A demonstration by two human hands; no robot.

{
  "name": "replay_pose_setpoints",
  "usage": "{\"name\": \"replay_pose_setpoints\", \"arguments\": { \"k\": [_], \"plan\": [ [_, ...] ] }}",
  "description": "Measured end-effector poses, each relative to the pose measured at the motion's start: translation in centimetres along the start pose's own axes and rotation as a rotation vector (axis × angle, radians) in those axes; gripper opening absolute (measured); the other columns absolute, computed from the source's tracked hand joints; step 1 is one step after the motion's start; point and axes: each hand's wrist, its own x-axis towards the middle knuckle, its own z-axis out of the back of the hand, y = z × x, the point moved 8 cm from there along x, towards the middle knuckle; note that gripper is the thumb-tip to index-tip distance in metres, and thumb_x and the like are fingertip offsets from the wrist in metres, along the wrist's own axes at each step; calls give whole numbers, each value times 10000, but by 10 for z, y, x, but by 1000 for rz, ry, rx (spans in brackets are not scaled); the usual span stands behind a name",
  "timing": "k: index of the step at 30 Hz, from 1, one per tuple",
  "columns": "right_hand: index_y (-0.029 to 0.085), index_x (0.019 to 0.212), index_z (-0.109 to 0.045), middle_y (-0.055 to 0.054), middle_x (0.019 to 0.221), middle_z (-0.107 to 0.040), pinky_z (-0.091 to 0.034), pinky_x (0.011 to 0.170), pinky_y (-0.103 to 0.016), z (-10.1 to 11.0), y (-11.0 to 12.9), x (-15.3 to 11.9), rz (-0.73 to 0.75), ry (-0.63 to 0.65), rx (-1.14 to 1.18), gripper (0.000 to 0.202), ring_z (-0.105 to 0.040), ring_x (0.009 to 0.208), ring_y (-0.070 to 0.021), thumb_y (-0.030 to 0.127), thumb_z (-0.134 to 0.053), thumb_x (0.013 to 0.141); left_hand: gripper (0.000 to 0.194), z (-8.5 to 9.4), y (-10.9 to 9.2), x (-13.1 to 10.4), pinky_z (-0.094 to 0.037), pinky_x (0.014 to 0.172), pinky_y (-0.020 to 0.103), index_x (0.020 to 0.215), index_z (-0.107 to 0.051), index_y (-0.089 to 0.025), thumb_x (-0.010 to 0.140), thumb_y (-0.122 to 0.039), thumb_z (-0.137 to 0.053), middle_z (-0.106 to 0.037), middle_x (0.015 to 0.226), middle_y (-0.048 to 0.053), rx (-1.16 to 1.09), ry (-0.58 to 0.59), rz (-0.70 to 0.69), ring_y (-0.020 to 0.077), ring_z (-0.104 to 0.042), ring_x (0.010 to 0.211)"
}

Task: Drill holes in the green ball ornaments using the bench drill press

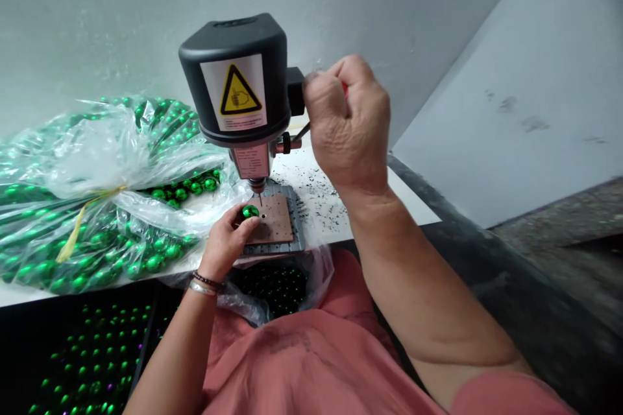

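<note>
white table (416, 209); drill press (238, 122); clear bag (97, 159) of green balls (153, 264); dark shavings (321, 192)

Left hand (230, 231) holds a green ball (250, 211) near the drill bit (260, 200); right hand (349, 122) grips a lever (304, 132)

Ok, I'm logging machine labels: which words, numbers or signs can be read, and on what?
Yellow warning triangle with hand symbol, on the white sticker on the black housing.
Small print beneath: too small to read.
Label under the housing: too blurred to read.
No readable words or numbers.
</note>
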Motion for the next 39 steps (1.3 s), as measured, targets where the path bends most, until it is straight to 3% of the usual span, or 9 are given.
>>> {"name": "replay_pose_setpoints", "arguments": {
  "k": [4,9,16,24,30,35,39],
  "plan": [
    [178,576,-242,47,564,-232,-225,558,-224,-8,-7,24,-76,59,-69,293,-217,580,-62,295,-380,807,379,-3,-2,6,-429,785,275,1072,-604,-199,803,-428,-467,-666,935,11,100,13,-31,170,-581,868],
    [170,560,-288,47,577,-267,-226,581,-223,-20,-18,44,-130,90,-61,298,-246,599,-59,293,-366,819,368,-11,2,11,-436,748,266,1055,-615,-189,805,-405,-455,-675,905,13,157,47,-6,175,-593,838],
    [178,554,-281,52,583,-276,-261,593,-206,-23,-24,47,-137,76,-30,331,-276,603,-49,309,-377,843,440,-14,14,18,-421,828,317,1147,-602,-237,735,-390,-574,-670,1051,40,237,-21,71,222,-576,970],
    [184,560,-307,49,580,-306,-282,592,-211,-23,-22,48,-105,70,-24,317,-287,598,-58,312,-373,842,385,-17,-5,22,-394,816,330,1061,-655,-282,682,-349,-642,-686,986,34,348,-26,28,232,-556,946],
    [195,590,-240,50,574,-234,-261,550,-221,-10,-7,26,-11,48,-2,324,-238,561,-61,296,-419,840,401,-17,-4,21,-383,806,327,1071,-647,-321,672,-360,-655,-679,1028,15,374,-31,62,244,-554,978],
    [196,643,-355,61,547,-303,-303,531,-204,7,3,-15,35,111,-80,217,-288,508,-42,274,-428,831,408,-18,-3,20,-375,813,332,1087,-639,-322,682,-366,-648,-682,1015,19,373,-19,74,244,-555,986],
    [201,623,-392,67,511,-352,-304,487,-211,12,3,-27,4,153,-205,183,-303,471,-44,193,-495,774,427,-19,0,21,-370,817,346,1112,-625,-329,691,-397,-632,-681,1029,22,422,-14,67,253,-552,995]
  ]
}}
